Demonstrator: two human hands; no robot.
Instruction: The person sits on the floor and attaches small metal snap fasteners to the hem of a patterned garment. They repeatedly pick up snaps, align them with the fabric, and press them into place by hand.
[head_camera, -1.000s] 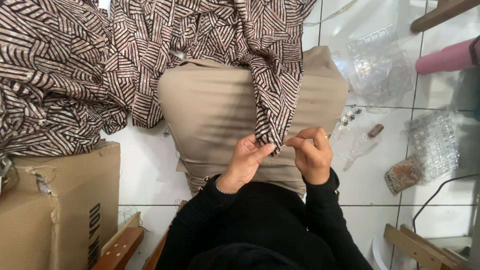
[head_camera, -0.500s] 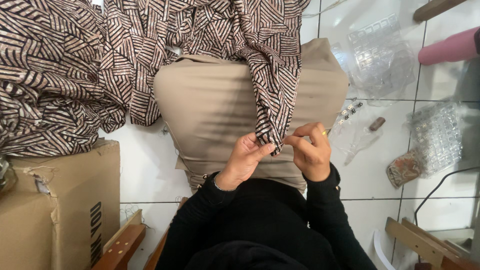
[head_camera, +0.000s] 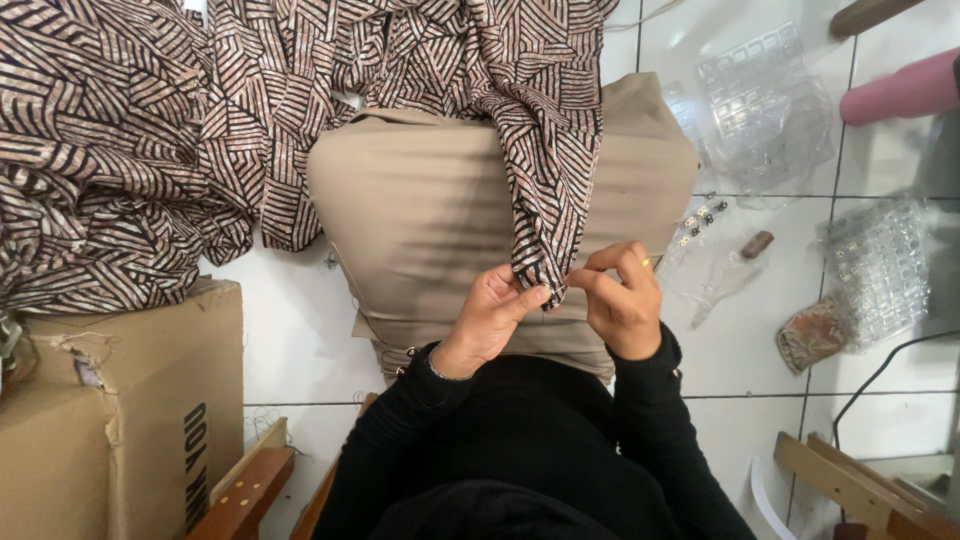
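A brown, black and cream striped patterned fabric (head_camera: 300, 110) spreads over the upper left and hangs in a strip down across my lap, which is covered in plain beige cloth (head_camera: 420, 230). My left hand (head_camera: 490, 320) pinches the lower end of that strip between thumb and fingers. Just to its right, my right hand (head_camera: 620, 295) is closed in a pinch at the same fabric tip, holding something too thin to make out. Both arms wear black sleeves.
A cardboard box (head_camera: 120, 400) sits at lower left beside a wooden chair part (head_camera: 245, 490). On the white tiled floor to the right lie clear plastic blister trays (head_camera: 765, 100), small metal fasteners (head_camera: 700, 220), a small brown spool (head_camera: 757, 244), a pink roll (head_camera: 905, 90) and a black cable (head_camera: 880, 375).
Both hands stay at the fabric tip, with only slight finger movement. The camera view shifted a little.
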